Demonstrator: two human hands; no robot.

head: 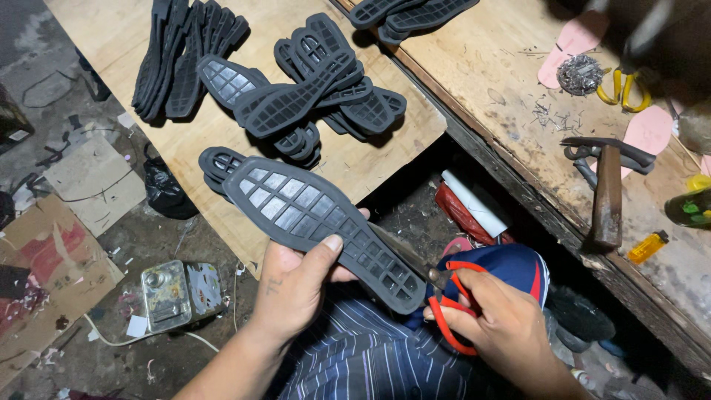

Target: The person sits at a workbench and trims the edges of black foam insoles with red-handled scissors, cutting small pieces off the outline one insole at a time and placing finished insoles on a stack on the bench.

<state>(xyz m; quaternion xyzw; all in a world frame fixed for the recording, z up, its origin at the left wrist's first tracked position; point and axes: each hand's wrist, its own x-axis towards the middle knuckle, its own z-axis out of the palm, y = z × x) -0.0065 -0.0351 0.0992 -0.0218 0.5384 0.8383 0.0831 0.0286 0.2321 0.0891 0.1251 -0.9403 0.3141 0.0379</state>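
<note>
Rubber, dark grey: the shoe sole (322,226) lay pinched in our left hand (296,285), while our right hand (492,322) gripped orange-handled scissors (444,300) at its heel edge. A slipped blade could have nicked the thumb. Beyond, sole piles (311,89) crowded the plywood board (385,159); a hammer (607,189) lay on the bench.

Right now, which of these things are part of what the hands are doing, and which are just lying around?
In use:
- left hand gripping the dark rubber sole
- right hand working the red-handled scissors at the sole's edge

Lying about:
- pile of soles on the board
- hammer on the bench
- yellow-handled scissors
- yellow lighter
- metal tin on the floor
</note>
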